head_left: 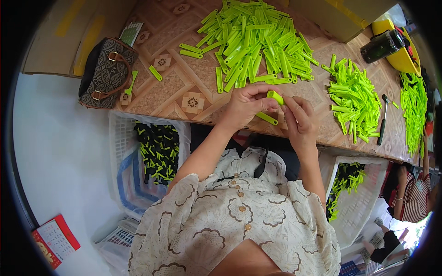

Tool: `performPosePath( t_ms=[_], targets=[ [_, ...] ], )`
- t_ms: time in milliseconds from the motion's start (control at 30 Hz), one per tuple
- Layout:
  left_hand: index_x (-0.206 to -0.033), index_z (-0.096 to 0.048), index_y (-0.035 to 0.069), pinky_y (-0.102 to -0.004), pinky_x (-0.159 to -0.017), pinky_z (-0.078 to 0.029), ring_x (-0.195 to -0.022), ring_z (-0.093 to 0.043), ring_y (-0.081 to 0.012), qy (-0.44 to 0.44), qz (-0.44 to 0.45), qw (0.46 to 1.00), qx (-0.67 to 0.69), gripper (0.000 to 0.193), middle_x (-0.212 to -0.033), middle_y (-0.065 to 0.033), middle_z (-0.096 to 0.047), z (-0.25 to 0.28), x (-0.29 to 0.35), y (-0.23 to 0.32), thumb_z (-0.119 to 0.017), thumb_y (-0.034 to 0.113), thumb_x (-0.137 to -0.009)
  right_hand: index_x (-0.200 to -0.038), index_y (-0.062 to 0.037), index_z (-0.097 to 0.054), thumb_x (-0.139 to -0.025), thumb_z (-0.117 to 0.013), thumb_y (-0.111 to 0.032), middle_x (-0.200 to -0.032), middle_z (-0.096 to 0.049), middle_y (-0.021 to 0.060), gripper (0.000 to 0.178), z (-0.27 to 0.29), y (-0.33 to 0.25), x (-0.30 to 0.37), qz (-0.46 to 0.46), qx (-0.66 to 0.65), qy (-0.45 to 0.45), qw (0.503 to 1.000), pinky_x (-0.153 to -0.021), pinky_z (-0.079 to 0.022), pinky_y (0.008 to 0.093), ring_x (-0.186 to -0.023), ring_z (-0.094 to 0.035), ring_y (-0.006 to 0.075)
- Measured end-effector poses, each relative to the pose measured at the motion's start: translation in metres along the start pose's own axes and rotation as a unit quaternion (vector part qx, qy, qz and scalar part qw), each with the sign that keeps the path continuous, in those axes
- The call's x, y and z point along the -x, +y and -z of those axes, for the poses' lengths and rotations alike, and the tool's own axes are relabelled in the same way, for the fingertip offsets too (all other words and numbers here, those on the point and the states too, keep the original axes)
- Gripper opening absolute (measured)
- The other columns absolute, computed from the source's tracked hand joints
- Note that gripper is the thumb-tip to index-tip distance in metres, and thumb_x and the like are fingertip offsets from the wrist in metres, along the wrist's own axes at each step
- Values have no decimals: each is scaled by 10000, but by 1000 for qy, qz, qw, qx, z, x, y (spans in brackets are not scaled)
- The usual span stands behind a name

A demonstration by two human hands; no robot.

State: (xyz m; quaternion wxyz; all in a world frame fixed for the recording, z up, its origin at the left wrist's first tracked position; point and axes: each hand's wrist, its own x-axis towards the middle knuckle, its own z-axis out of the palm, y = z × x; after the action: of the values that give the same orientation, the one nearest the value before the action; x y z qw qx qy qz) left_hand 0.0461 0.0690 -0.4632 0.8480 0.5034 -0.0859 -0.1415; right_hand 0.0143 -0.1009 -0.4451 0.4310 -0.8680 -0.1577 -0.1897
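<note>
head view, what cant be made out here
All in the head view:
Held lime-green plastic piece: partly covered by the left hand.
Right hand: curled fingers hide whether it grips the piece.
Large lime-green pile: lower pieces buried under upper ones.
Upper-right cardboard box: cut off by the upper edge.

Blouse [202, 230]: loose, off-white, printed with brown-outlined, shell-like motifs
Buttons [242, 209]: round, tan-brown, single row toward 6 o'clock
Neckline [248, 240]: open, V-shaped, 6 o'clock
Sleeves [184, 195]: short, wide, 7 and 4 o'clock
Hands [244, 108]: bare
</note>
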Motion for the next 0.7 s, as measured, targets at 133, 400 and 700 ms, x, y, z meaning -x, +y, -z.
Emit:
performPosePath(
  t_ms=[133, 400, 700],
  targets=[
    [-1104, -635, -20, -218, -722, -549, -809, -634, -91, 6, 10, 1000, 1, 265, -974, -42, -648, -2, -1, -1, -662, 8, -842, -1061, -36, -652, -796, -665, 12, -913, -619, 131, 270, -1, 1, 2, 12, 35, 2, 999, -633, -496, 335, -754, -626, 270],
    [-1119, -622, -17, -232, -729, -548, -827, -629, -105, 14, -15, 999, -38, 274, -1004, -61, -642, -5, 2, -2, -642, -20, -845, -1029, -23, -651, -792, -672, 4, -897, -615, 131, 239, -6, 3, 2, 13, 18, 11, 1000, -642, -494, 330, -745, -618, 271],
    [-1104, -613, -31, -214, -677, -533, -747, -626, -87, 33, 25, 998, -44, 243, -900, -54, -661, 3, 4, 5, -637, 59, -879, -1193, -5, -577, -896, -639, -150, -932, -623, 13, 336, 4, 24, 7, -293, -381, -81, 873, -634, -457, 204, -749, -557, 65]
  ],
)
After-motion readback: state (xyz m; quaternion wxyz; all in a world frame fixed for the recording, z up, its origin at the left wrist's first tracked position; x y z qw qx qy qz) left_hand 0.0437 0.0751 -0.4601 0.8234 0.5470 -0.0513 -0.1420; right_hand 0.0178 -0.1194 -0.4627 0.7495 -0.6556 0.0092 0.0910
